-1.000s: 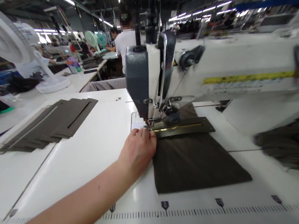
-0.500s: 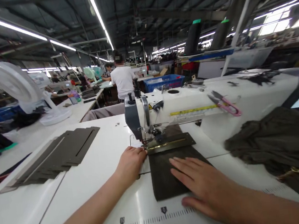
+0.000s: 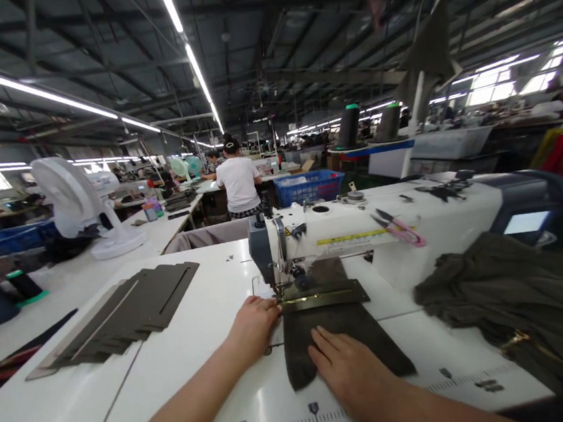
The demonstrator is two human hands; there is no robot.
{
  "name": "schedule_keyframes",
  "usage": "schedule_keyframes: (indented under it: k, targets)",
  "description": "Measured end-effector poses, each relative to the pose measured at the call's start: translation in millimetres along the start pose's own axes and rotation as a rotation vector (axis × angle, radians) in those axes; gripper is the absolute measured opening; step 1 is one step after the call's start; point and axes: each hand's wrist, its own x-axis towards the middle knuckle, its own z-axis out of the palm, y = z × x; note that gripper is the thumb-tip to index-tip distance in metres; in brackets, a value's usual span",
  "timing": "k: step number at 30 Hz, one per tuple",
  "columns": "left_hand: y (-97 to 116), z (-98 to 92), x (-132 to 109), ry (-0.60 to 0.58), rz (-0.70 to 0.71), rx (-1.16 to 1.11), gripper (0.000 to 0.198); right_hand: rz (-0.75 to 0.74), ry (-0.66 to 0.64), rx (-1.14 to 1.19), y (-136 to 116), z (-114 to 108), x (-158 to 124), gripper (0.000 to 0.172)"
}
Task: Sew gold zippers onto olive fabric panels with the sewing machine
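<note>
A dark olive fabric piece [image 3: 323, 324] lies beneath the needle area of a white sewing machine [image 3: 354, 230]. Across it runs a dark strip [image 3: 355, 290] with a slot showing gold zipper teeth. My left hand [image 3: 254, 326] has its fingers curled and pressed together at the strip's left end, beside the presser foot; its thumb is partly hidden. My right hand [image 3: 348, 368] rests flat on the near part of the fabric, fingers extended. Its thumb is tucked out of sight.
Left on the table lies a fanned stack of slotted olive pieces [image 3: 136, 310]. A crumpled olive garment [image 3: 501, 288] is at the right. Pink-handled scissors [image 3: 398, 227] lie on the machine. Further off are a white fan [image 3: 74, 199], thread cones [image 3: 350, 126], a blue basket [image 3: 309, 186] and a person [image 3: 238, 178].
The view has tilted up and shifted. My right hand has slid left on the fabric, whose near edge now curves. My left hand stays at the strip's end.
</note>
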Motion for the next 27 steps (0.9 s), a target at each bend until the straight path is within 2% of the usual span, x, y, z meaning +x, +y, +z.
schedule_keyframes:
  k: [1, 3, 4, 5, 8, 11, 13, 15, 18, 19, 21, 23, 27]
  targets:
    - [6, -4.7, -3, -0.004, 0.002, -0.045, 0.021, 0.034, -0.052, 0.073, 5, -8, 4, 0.028]
    - [19, -12.4, -9, -0.033, 0.035, -0.177, 0.046, 0.098, -0.121, 0.233, 15, -26, 13, 0.024]
    - [25, -14.5, -10, -0.055, 0.055, -0.248, 0.056, 0.113, -0.127, 0.291, 19, -34, 17, 0.023]
    - [30, -15.0, -10, -0.077, 0.059, -0.304, 0.057, 0.113, -0.107, 0.313, 21, -42, 20, 0.022]
    - [37, -7.8, -4, -0.084, -0.078, -0.376, 0.031, 0.046, 0.118, 0.179, 15, -56, 19, 0.019]
    - [33, 1.4, -2, -0.039, -0.23, -0.412, 0.033, 0.002, 0.39, 0.062, 2, -62, 5, 0.02]
    - [32, 2.1, -8, -0.045, -0.207, -0.434, 0.034, 0.014, 0.458, 0.089, 0, -62, -5, 0.022]
    - [33, -2.3, -17, -0.075, -0.09, -0.454, 0.031, 0.06, 0.44, 0.143, 5, -61, -7, 0.022]
    - [33, -11.2, -27, -0.084, 0.068, -0.501, 0.042, 0.151, 0.366, 0.24, 17, -52, 7, 0.02]
    - [31, -12.3, -27, -0.051, 0.051, -0.501, 0.041, 0.178, 0.342, 0.266, 19, -46, 15, 0.019]
    - [21, -9.1, -21, 0.074, -0.065, -0.42, 0.028, 0.216, 0.299, 0.294, 20, -29, 35, 0.018]
    - [7, 1.1, -11, 0.181, -0.148, -0.256, 0.02, 0.239, 0.257, 0.287, 18, -6, 52, 0.021]
    - [-12, 29.0, 3, 0.199, -0.087, -0.109, 0.021, 0.248, 0.205, 0.278, 17, 35, 69, 0.03]
